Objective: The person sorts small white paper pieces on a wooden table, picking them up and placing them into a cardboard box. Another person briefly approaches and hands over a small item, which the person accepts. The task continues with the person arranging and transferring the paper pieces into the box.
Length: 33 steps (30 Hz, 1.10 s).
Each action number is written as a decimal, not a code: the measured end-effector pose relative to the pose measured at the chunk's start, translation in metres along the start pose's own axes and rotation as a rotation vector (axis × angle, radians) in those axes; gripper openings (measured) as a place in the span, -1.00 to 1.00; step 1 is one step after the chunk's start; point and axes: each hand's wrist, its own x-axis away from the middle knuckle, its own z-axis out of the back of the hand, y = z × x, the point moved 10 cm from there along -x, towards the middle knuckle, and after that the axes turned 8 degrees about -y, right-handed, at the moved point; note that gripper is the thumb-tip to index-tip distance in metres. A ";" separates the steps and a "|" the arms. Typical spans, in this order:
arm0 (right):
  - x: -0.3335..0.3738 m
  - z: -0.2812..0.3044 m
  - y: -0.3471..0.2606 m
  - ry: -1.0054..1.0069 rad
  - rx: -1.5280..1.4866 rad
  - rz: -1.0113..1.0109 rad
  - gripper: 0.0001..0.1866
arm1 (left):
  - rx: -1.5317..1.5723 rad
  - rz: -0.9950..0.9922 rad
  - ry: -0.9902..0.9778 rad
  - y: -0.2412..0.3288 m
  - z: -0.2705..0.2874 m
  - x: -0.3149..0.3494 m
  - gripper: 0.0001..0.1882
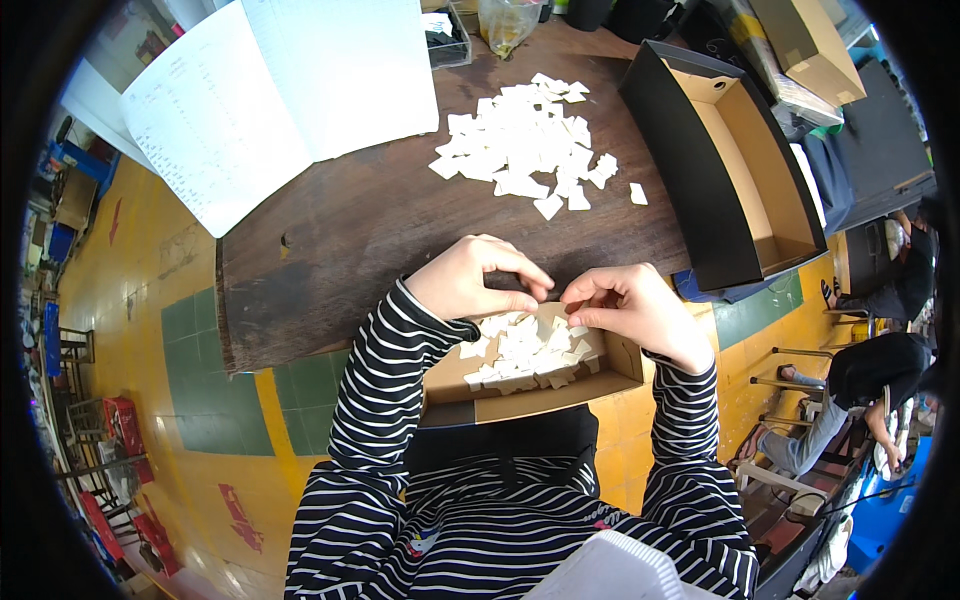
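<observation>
My left hand (482,278) and my right hand (628,312) meet over the table's near edge, fingertips a short gap apart. Thumb and fingers are drawn together on each. Whatever they pinch, if anything, is too small or hidden to make out. Just below them, a shallow brown cardboard box (560,401) rests at my lap. Inside lie many small white paper-like pieces (530,350), some standing along the near wall. A loose heap of similar white pieces (520,140) covers part of the table beyond my hands, with a single piece (638,194) off to its right.
The dark wooden table (330,260) carries an open notebook (290,100) at far left. On the right stands a long black box (690,170) with a brown inside. A clear tray (447,45) and a plastic bag (508,25) sit at the back. Other people sit to the right.
</observation>
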 end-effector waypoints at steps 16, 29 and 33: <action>-0.070 0.063 0.006 0.778 0.713 0.050 -0.81 | 0.210 0.129 0.301 -0.025 0.022 0.007 -0.78; -0.015 0.055 0.023 0.320 -0.409 0.077 -0.68 | 0.178 0.140 0.455 -0.028 0.036 0.016 -0.83; 0.002 0.010 0.007 -0.043 -0.113 0.016 -0.71 | 0.228 0.133 0.652 -0.040 0.053 0.029 -0.85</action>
